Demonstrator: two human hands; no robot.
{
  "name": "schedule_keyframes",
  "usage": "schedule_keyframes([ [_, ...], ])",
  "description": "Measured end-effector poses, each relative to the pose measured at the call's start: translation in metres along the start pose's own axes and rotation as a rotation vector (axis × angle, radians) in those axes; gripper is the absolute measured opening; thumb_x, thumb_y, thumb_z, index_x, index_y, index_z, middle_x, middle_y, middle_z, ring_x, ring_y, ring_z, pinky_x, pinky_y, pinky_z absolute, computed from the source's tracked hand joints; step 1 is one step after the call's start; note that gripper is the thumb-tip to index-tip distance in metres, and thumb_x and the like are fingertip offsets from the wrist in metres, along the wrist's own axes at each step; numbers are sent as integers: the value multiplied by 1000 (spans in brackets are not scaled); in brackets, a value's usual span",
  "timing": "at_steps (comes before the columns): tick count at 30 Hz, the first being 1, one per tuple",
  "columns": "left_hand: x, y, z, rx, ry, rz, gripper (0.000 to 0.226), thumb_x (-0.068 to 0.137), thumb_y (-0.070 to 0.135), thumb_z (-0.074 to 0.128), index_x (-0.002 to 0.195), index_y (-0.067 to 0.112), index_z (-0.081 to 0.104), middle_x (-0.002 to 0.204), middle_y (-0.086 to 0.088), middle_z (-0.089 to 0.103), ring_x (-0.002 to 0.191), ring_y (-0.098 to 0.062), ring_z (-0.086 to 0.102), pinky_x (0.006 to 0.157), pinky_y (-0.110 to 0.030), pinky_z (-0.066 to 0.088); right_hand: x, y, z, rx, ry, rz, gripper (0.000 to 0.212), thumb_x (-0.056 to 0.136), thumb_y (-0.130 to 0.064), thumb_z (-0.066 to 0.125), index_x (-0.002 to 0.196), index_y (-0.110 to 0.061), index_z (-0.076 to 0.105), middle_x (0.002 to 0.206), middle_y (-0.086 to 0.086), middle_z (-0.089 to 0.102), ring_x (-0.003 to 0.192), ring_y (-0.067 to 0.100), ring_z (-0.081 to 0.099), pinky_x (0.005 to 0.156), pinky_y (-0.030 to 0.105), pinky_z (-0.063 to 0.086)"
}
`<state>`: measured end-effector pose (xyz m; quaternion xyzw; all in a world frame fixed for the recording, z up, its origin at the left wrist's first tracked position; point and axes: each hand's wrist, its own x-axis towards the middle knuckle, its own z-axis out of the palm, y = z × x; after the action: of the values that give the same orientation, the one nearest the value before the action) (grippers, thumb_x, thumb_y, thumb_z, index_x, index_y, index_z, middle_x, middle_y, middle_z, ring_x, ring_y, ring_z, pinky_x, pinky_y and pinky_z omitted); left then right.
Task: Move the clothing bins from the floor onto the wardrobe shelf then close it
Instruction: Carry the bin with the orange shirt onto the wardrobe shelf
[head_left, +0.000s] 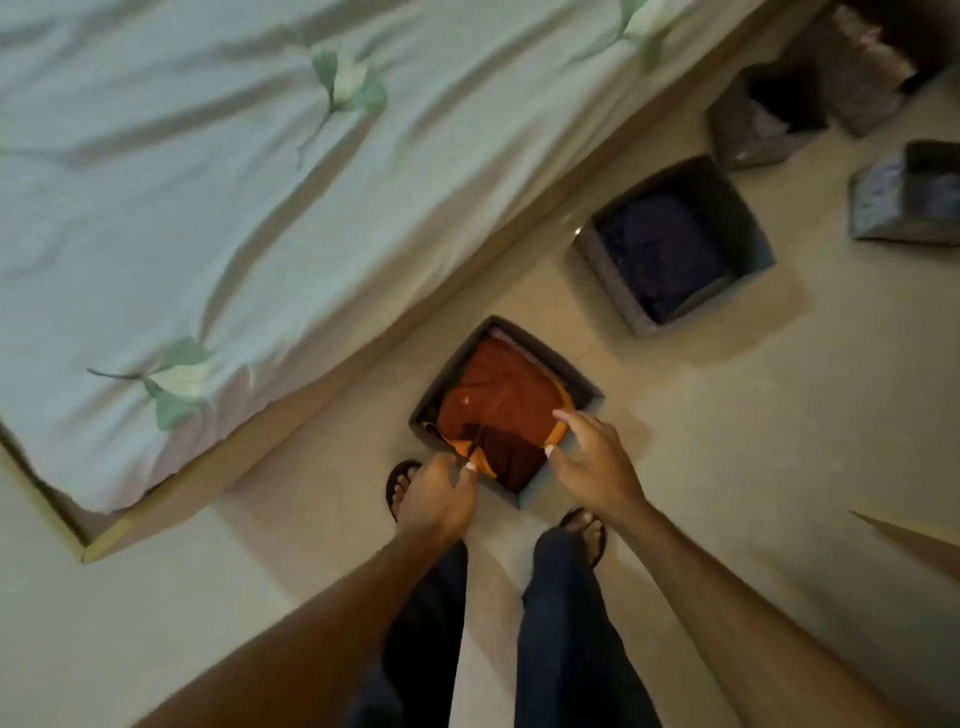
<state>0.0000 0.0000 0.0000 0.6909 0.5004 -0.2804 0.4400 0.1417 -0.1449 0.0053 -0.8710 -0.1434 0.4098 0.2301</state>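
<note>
Head view, one moment, items as found: nearest bin (535, 493), grey fabric, square, open-topped, standing on the beige floor (727, 426) just beside the wooden bed frame (332, 384) and directly in front of the person's feet; contents, a folded orange-red garment (498, 400) filling most of the inside. Left hand (436, 493): at the bin's near-left corner, fingers curled with the tips at the rim; blur prevents telling whether they actually pinch it. Right hand (592, 457): over the near-right wall, fingers spread and relaxed, thumb and forefinger tips reaching above the garment's edge, nothing held. Second bin (608, 280): same type, on the floor further along the bed, apart from the first, holding dark blue clothing (670, 249). Third bin (737, 130): further back near the bed frame, contents dark and unclear. Fourth bin (883, 208): at the right edge, well apart from the bed, partly cut off. Bed (208, 208): pale green sheet with leaf prints, creased. Person: dark trousers (566, 623), sandals (589, 530) on both feet, standing on the floor
</note>
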Motion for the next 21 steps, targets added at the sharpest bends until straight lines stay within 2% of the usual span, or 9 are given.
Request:
schedule_keyframes([
  [2, 44, -13, 26, -63, -3, -81, 46, 90, 54, 42, 120, 22, 57, 116, -5, 64, 110, -29, 58, 97, -43, 46, 43, 23, 26, -105, -26, -17, 53, 90, -32, 59, 140, -24, 44, 148, -1, 42, 136, 22, 35, 108, 45, 38],
  [4, 83, -22, 49, -30, -31, -155, 49, 95, 46, 45, 133, 15, 52, 133, -10, 56, 123, -30, 52, 101, -39, 40, 88, 51, 53, -212, -78, -6, 56, 90, -33, 59, 142, -23, 42, 153, 1, 34, 140, 25, 29, 109, 47, 35],
  [9, 153, -45, 97, 182, -62, -297, 51, 96, 45, 41, 136, 14, 48, 148, -16, 38, 138, -36, 32, 111, -45, 26, 175, 106, 96, -527, -2, 0, 66, 84, -35, 64, 143, -24, 35, 159, 12, 8, 146, 33, 9, 112, 59, 20],
  [11, 179, -54, 116, 95, -92, -385, 54, 93, 48, 44, 133, 12, 52, 142, -17, 46, 131, -37, 41, 110, -45, 31, 201, 123, 103, -656, 56, -11, 72, 79, -37, 68, 141, -24, 35, 158, 16, 2, 145, 36, 4, 110, 58, 19],
  [13, 196, -59, 130, -79, -63, -403, 48, 89, 46, 47, 114, 8, 60, 117, -12, 61, 105, -32, 56, 95, -38, 44, 223, 138, 105, -722, 65, -41, 75, 76, -38, 69, 141, -22, 34, 158, 17, 2, 145, 38, 3, 110, 57, 19],
  [14, 203, -59, 134, -150, -19, -385, 38, 90, 42, 48, 105, 9, 61, 105, -8, 63, 95, -28, 57, 86, -34, 44, 232, 144, 103, -723, 45, -45, 76, 77, -37, 68, 142, -20, 32, 158, 16, 4, 145, 37, 6, 110, 56, 20],
  [16, 213, -50, 134, -194, 73, -314, 28, 90, 37, 49, 95, 12, 61, 95, -7, 66, 88, -28, 60, 82, -36, 48, 243, 150, 99, -666, 30, -49, 71, 80, -33, 65, 142, -15, 34, 153, 13, 19, 139, 36, 24, 107, 53, 29],
  [18, 222, -38, 125, -187, 152, -248, 28, 87, 36, 50, 102, 17, 64, 100, -11, 68, 93, -33, 63, 86, -38, 50, 240, 151, 96, -611, 86, -53, 54, 85, -28, 61, 133, -10, 44, 137, 13, 39, 121, 37, 45, 96, 51, 42],
  [21, 242, -21, 98, -134, 256, -77, 35, 88, 39, 52, 119, 24, 54, 121, -9, 62, 111, -34, 58, 92, -37, 45, 219, 159, 102, -481, 65, 113, 27, 88, -28, 54, 108, -9, 58, 113, 16, 52, 96, 40, 57, 77, 42, 48],
])
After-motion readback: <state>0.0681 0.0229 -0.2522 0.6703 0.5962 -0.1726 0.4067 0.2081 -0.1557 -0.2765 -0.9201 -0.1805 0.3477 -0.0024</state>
